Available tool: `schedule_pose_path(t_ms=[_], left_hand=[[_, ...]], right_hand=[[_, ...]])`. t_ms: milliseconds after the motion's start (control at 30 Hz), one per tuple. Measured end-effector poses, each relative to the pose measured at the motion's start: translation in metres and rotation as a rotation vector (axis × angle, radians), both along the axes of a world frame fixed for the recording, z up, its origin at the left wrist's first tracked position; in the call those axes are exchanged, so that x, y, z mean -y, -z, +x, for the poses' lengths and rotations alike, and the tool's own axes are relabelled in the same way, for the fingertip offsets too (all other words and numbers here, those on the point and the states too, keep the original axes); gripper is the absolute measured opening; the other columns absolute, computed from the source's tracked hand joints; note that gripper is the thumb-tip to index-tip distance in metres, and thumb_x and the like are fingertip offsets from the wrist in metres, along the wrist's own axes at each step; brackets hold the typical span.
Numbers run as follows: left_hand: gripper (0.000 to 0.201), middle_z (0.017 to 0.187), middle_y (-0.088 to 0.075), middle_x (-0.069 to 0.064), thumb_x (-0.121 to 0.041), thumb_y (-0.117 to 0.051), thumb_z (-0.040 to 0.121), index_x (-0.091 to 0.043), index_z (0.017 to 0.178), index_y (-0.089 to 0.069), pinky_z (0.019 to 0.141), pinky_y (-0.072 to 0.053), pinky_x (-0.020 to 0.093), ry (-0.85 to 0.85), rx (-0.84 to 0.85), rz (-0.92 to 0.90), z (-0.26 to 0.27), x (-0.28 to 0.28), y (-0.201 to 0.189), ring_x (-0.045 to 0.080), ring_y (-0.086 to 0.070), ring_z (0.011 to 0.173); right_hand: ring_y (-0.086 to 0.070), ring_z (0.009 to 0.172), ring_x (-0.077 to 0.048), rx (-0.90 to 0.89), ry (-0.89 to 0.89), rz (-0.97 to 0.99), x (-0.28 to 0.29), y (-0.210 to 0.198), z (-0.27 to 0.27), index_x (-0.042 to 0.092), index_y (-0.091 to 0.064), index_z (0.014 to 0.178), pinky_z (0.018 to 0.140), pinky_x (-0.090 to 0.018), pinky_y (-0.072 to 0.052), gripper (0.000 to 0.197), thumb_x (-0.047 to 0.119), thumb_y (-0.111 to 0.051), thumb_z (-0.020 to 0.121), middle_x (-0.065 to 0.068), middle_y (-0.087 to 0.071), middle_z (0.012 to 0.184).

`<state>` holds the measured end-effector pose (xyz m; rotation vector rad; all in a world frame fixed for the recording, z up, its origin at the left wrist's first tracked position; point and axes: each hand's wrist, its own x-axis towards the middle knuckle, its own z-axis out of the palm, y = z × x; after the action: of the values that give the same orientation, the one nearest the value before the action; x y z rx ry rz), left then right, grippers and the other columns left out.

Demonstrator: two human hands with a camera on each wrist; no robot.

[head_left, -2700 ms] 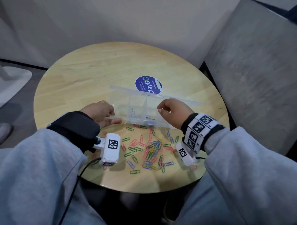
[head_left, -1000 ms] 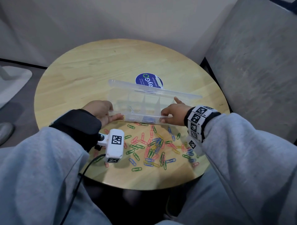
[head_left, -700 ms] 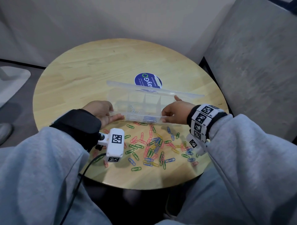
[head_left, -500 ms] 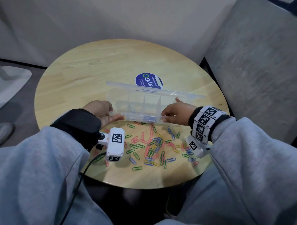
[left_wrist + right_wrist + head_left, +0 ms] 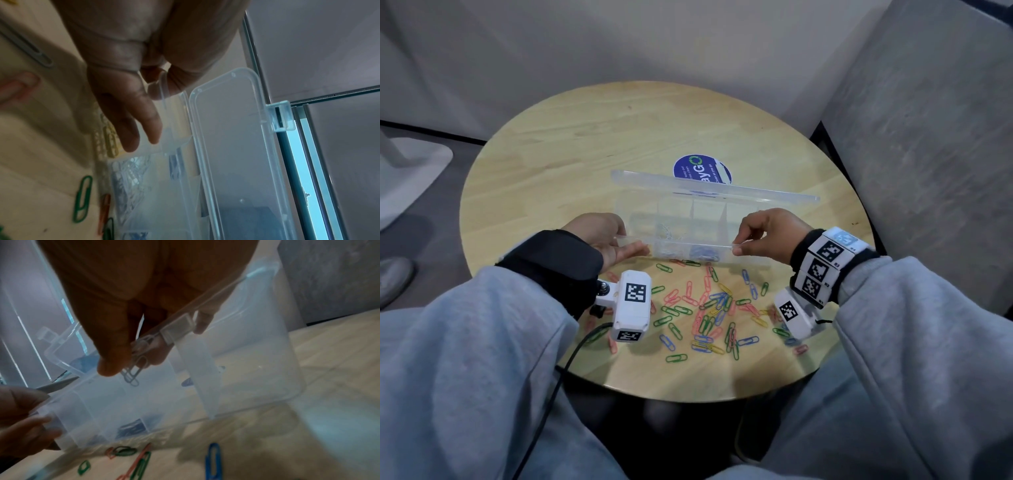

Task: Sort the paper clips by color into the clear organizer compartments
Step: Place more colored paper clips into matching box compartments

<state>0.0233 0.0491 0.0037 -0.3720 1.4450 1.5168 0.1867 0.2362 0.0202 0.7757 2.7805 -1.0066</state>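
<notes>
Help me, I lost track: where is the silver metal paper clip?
In the right wrist view, the silver paper clip is pinched in the right hand, just above the clear plastic organizer.

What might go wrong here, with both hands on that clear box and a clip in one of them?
The right hand pinches a silver clip while also touching the box rim; the clip may slip into the wrong compartment. The left hand holds the box's end, so a jolt might mix sorted blue clips. The lid might fall shut.

Head view dim, even, soft shadows, edges bowed. Wrist views blurred; palms (image 5: 123,288) dark, clips (image 5: 82,198) beyond fingertips soft.
</notes>
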Motion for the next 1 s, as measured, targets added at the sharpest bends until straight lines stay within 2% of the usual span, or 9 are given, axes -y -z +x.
schedule_pose_path(t_ms=[67, 133, 167, 233, 333, 500, 700, 833, 1000], left_hand=[[0.049, 0.146, -0.027, 0.026, 0.005, -0.027, 0.094, 0.007, 0.141, -0.015, 0.070, -0.059, 0.030, 0.005, 0.015, -0.001, 0.000, -0.001, 0.003, 0.046, -0.054, 0.117], [0.051, 0.145, -0.030, 0.025, 0.003, -0.028, 0.093, 0.007, 0.142, -0.013, 0.103, -0.046, 0.037, 0.018, 0.022, -0.013, -0.001, -0.001, 0.006, 0.042, -0.056, 0.116], [0.050, 0.145, -0.030, 0.024, 0.002, -0.028, 0.093, 0.008, 0.141, -0.013, 0.108, -0.039, 0.040, 0.017, 0.016, -0.017, -0.002, -0.002, 0.006, 0.040, -0.057, 0.115], [0.044, 0.143, -0.031, 0.025, 0.002, -0.028, 0.093, 0.008, 0.136, -0.018, 0.101, -0.046, 0.039, 0.020, -0.002, -0.020, -0.001, -0.002, 0.005, 0.041, -0.057, 0.115], [0.029, 0.141, -0.031, 0.026, 0.005, -0.027, 0.093, 0.007, 0.122, -0.025, 0.057, -0.058, 0.031, 0.003, -0.015, -0.029, 0.001, -0.002, 0.000, 0.046, -0.055, 0.115], [0.027, 0.124, -0.037, 0.028, 0.003, -0.024, 0.095, 0.008, 0.122, -0.023, 0.085, -0.052, 0.036, 0.010, 0.014, -0.041, 0.000, -0.003, 0.000, 0.041, -0.054, 0.119], [0.018, 0.125, -0.034, 0.029, 0.006, -0.025, 0.094, 0.006, 0.112, -0.024, 0.048, -0.055, 0.030, -0.003, -0.021, -0.051, 0.003, -0.002, -0.003, 0.047, -0.053, 0.117], [0.020, 0.126, -0.036, 0.029, 0.007, -0.026, 0.094, 0.007, 0.114, -0.026, 0.044, -0.054, 0.027, 0.009, -0.021, -0.046, 0.003, -0.003, -0.002, 0.046, -0.055, 0.115], [0.046, 0.141, -0.028, 0.028, 0.007, -0.029, 0.093, 0.005, 0.138, -0.020, 0.052, -0.056, 0.028, -0.032, -0.023, -0.011, 0.003, -0.005, -0.003, 0.047, -0.055, 0.114]], right_hand=[[-0.052, 0.071, -0.012, 0.029, 0.007, -0.053, -0.001, 0.002, 0.002, 0.027, -0.063, 0.063, 0.073, -0.021, -0.042, 0.020, 0.019, -0.077, 0.074, -0.001, -0.065, 0.078], [-0.055, 0.074, -0.011, 0.056, 0.000, -0.096, -0.002, 0.004, 0.003, 0.027, -0.064, 0.066, 0.075, -0.020, -0.042, 0.018, 0.018, -0.075, 0.076, -0.005, -0.070, 0.087], [-0.056, 0.075, -0.010, 0.067, -0.008, -0.102, -0.003, 0.004, 0.004, 0.028, -0.065, 0.067, 0.076, -0.020, -0.041, 0.018, 0.017, -0.074, 0.078, -0.006, -0.071, 0.090], [-0.056, 0.075, -0.008, 0.080, -0.021, -0.097, -0.004, 0.005, 0.003, 0.030, -0.065, 0.068, 0.078, -0.018, -0.042, 0.019, 0.017, -0.073, 0.079, -0.005, -0.072, 0.092], [-0.057, 0.074, -0.008, 0.069, -0.024, -0.078, -0.007, 0.008, 0.002, 0.031, -0.065, 0.067, 0.080, -0.021, -0.043, 0.019, 0.019, -0.072, 0.079, -0.004, -0.072, 0.089], [-0.052, 0.069, 0.000, -0.008, -0.059, 0.137, -0.003, 0.008, 0.002, 0.021, -0.070, 0.078, 0.069, -0.014, -0.040, 0.003, 0.019, -0.071, 0.080, 0.014, -0.056, 0.069], [-0.051, 0.067, -0.001, -0.066, 0.000, 0.098, 0.000, 0.009, 0.003, 0.024, -0.067, 0.073, 0.070, -0.016, -0.041, 0.011, 0.016, -0.071, 0.080, 0.013, -0.056, 0.070], [-0.052, 0.060, 0.005, -0.150, 0.056, 0.039, 0.005, 0.003, -0.004, 0.036, -0.059, 0.063, 0.064, -0.009, -0.039, 0.028, 0.017, -0.070, 0.081, 0.015, -0.059, 0.066], [-0.056, 0.074, -0.007, -0.192, 0.043, 0.045, 0.039, 0.002, -0.040, 0.033, -0.059, 0.069, 0.071, -0.019, -0.041, 0.019, 0.024, -0.065, 0.085, 0.014, -0.059, 0.073]])
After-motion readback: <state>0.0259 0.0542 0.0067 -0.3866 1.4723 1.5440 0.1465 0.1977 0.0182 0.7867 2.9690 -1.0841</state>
